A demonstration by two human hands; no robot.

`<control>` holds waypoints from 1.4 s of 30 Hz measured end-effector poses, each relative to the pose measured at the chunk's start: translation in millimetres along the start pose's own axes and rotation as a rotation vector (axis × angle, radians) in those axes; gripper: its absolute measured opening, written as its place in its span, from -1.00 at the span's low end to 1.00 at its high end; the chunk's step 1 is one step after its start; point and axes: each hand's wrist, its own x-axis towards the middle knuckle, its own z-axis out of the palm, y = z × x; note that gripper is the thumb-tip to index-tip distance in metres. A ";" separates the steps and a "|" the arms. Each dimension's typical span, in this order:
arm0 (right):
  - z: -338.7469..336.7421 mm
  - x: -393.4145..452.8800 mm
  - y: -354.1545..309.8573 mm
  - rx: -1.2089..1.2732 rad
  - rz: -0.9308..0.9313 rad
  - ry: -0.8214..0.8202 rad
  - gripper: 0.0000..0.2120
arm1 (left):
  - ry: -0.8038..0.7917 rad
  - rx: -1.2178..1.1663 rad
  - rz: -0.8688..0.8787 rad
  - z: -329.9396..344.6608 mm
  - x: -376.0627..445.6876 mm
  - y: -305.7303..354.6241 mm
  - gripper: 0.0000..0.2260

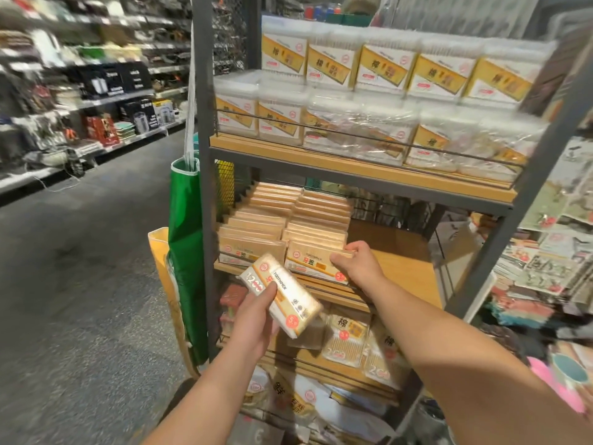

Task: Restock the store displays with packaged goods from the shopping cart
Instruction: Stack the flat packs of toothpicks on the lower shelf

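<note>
The left hand (256, 319) grips a clear-wrapped rectangular toothpick pack (282, 297) just before the wooden middle shelf (404, 271). Beyond, the right hand (353, 261) pinches the front pack of the right-hand row (313, 261). Stocking step; next, probably slot the held pack into that row.

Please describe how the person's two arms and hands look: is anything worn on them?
Both forearms are bare as far as the picture shows; no sleeves are visible. The left hand and right hand wear no gloves, and no rings, watch or bracelet are visible.
</note>
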 end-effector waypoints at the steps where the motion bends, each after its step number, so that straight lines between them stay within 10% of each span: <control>1: -2.6 -1.2 0.7 0.012 0.009 -0.008 -0.54 | -0.021 -0.012 -0.004 3.1 -0.4 0.8 -0.78; 11: -19.0 -18.8 -3.4 -0.068 0.112 -0.233 -0.43 | -0.096 0.019 -0.043 24.5 0.9 1.1 -0.82; 16: -23.9 -42.4 -17.5 0.188 -0.018 0.097 -0.45 | -0.073 -0.004 -0.038 32.9 9.8 7.7 -0.74; 22: -16.4 -71.8 -20.8 0.319 0.145 -0.386 -0.86 | -0.089 0.127 0.034 67.7 24.0 10.1 -0.76; 35: -47.5 -17.5 -10.3 -0.035 -0.050 -0.194 -0.84 | 0.111 1.383 0.625 32.3 78.5 65.5 -0.50; 42: -19.3 -9.8 8.9 -0.172 -0.067 -0.056 -0.58 | 0.116 1.522 0.685 9.5 76.4 58.2 -0.36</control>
